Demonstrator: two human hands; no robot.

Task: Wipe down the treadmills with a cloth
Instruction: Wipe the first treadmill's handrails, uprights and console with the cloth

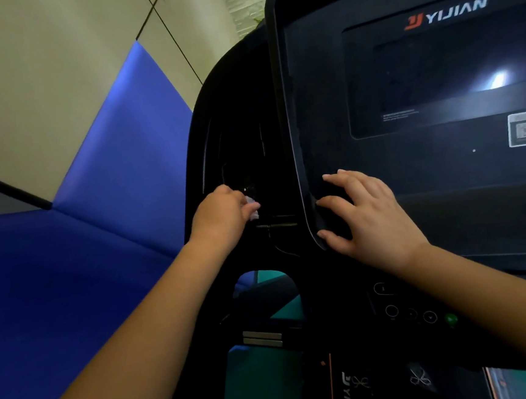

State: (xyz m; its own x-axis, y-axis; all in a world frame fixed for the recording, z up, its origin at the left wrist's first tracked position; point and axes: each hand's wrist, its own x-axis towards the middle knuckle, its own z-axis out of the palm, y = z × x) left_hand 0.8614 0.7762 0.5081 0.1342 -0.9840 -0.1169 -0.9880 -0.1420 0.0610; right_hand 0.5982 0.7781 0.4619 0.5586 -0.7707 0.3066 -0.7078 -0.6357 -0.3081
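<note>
Treadmill (379,163) fills the right of the view, its console facing the person. The left hand (221,215) reaches into the dark recess beside the console, fingers pinching a small pale scrap (252,207). The right hand (364,212) lies spread, pressing a dark cloth (324,222) against the console's left rim. Best to keep the palm flat and follow the rim's curve.
</note>
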